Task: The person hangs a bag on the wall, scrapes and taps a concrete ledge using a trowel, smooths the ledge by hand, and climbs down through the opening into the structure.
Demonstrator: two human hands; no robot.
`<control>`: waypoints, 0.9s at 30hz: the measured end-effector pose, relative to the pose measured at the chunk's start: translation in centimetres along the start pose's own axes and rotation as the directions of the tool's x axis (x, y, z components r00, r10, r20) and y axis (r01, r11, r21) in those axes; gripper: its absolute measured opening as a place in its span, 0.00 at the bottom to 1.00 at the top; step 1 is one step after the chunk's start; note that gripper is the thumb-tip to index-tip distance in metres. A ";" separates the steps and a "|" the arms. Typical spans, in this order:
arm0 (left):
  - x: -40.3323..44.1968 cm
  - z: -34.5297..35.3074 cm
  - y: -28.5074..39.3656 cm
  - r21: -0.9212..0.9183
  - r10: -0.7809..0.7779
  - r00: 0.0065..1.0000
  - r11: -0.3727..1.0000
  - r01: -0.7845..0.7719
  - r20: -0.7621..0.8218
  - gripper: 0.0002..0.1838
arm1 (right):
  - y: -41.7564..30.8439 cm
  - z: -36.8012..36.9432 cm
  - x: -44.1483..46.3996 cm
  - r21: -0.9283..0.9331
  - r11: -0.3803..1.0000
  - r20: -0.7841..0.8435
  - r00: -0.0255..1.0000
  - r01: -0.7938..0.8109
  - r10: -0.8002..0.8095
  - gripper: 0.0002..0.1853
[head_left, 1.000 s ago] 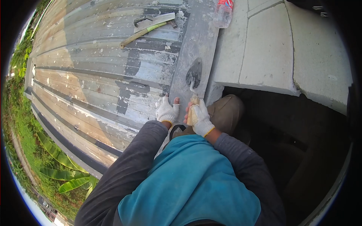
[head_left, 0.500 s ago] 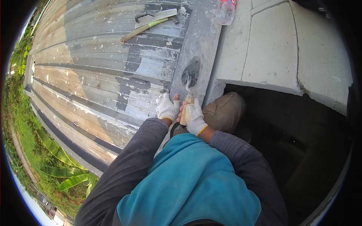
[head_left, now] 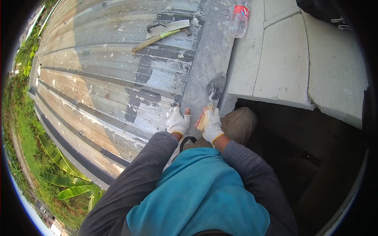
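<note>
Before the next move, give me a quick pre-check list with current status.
1. Right hand closed on trowel handle: ok.
2. Left hand free of tools: ok, open, fingers spread, at the ribbed metal.
3. Trowel blade touching the grey strip: cannot tell from above.
4. Hammer out of the way: ok, lies on the ribbed metal, apart from both hands.
5. Bottle clear of the trowel: ok, well beyond the blade.
6. Dark opening covered: not ok, gapes beside the right knee; depth not visible.
</note>
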State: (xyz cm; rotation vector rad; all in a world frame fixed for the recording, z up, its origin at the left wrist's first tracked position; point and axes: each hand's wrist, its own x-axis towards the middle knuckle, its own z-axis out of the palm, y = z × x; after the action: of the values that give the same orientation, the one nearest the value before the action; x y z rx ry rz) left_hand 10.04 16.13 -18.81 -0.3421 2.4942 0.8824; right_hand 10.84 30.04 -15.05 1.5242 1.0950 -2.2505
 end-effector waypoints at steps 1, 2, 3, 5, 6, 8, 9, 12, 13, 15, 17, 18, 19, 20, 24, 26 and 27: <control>0.1 0.0 0.1 0.004 0.003 1.000 1.000 -0.003 -0.008 0.38 | -1.0 0.9 -0.2 -0.168 0.985 0.031 0.999 0.029 -0.024 0.11; 0.0 0.1 -0.1 0.010 0.004 1.000 1.000 -0.004 -0.009 0.38 | -1.7 1.6 -0.6 -0.330 0.942 0.058 0.997 0.059 -0.042 0.11; -0.1 0.1 -0.2 0.007 0.006 1.000 1.000 -0.006 -0.019 0.38 | -2.6 2.9 -0.7 -0.363 0.926 0.133 0.989 0.106 -0.061 0.11; -0.1 0.0 -0.1 0.037 0.028 0.999 0.999 -0.027 -0.021 0.35 | -4.1 5.5 0.3 -0.376 0.909 0.202 0.973 0.182 -0.112 0.12; 0.0 0.1 -0.1 0.037 0.038 0.999 0.999 -0.037 -0.028 0.35 | -4.9 7.0 0.9 -0.384 0.890 0.260 0.953 0.247 -0.152 0.12; -0.1 0.2 -0.3 0.041 0.073 0.995 0.997 -0.071 -0.062 0.35 | -6.1 9.7 1.9 -0.423 0.871 0.266 0.953 0.252 -0.146 0.14; 0.0 0.3 -0.5 0.030 0.083 0.995 0.996 -0.081 -0.063 0.36 | -6.4 10.8 2.4 -0.436 0.869 0.275 0.954 0.236 -0.121 0.16; -0.5 -1.1 0.8 0.008 -0.001 1.000 1.000 0.001 0.015 0.36 | -7.1 12.5 4.4 -0.453 0.856 0.306 0.946 0.248 -0.112 0.17; -0.4 -0.8 0.5 0.004 -0.001 1.000 1.000 0.001 0.011 0.36 | -7.4 13.0 4.7 -0.452 0.862 0.266 0.957 0.228 -0.114 0.17; -0.2 -0.2 -0.1 0.034 0.069 0.996 0.997 -0.067 -0.053 0.37 | -7.5 13.7 5.0 -0.452 0.867 0.227 0.967 0.211 -0.117 0.17; 0.0 0.0 -0.2 0.016 0.047 0.998 0.999 -0.046 -0.035 0.37 | -7.6 14.3 5.3 -0.400 0.895 0.200 0.972 0.198 -0.126 0.18; -0.1 -0.1 -0.2 0.004 0.023 1.000 1.000 -0.023 -0.011 0.37 | -7.5 14.8 5.2 -0.402 0.894 0.201 0.972 0.199 -0.126 0.18; -0.1 -0.1 -0.2 0.002 0.023 1.000 1.000 -0.023 -0.014 0.37 | -7.3 15.4 5.1 -0.348 0.918 0.174 0.976 0.189 -0.135 0.18; -0.1 -0.2 -0.1 -0.004 -0.003 1.000 1.000 0.003 0.008 0.37 | -7.0 16.1 5.1 -0.293 0.939 0.147 0.979 0.181 -0.143 0.18; -0.3 -1.1 0.8 0.003 -0.071 0.995 0.997 0.071 0.065 0.36 | -7.3 18.3 3.5 -0.380 0.889 0.080 0.966 0.256 -0.244 0.13; -0.5 -0.9 0.6 0.007 -0.054 0.997 0.999 0.054 0.053 0.37 | -9.0 17.8 5.9 -0.371 0.912 0.146 0.981 0.177 -0.131 0.15; -0.3 -0.8 0.6 0.012 -0.033 0.999 0.999 0.033 0.033 0.37 | -9.7 17.9 6.0 -0.355 0.912 0.155 0.975 0.204 -0.158 0.16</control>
State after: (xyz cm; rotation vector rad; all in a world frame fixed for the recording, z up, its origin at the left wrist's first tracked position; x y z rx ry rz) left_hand 9.78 16.06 -17.84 -0.3606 2.4550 0.8534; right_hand -9.80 26.03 -12.41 1.1579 1.5708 -2.0582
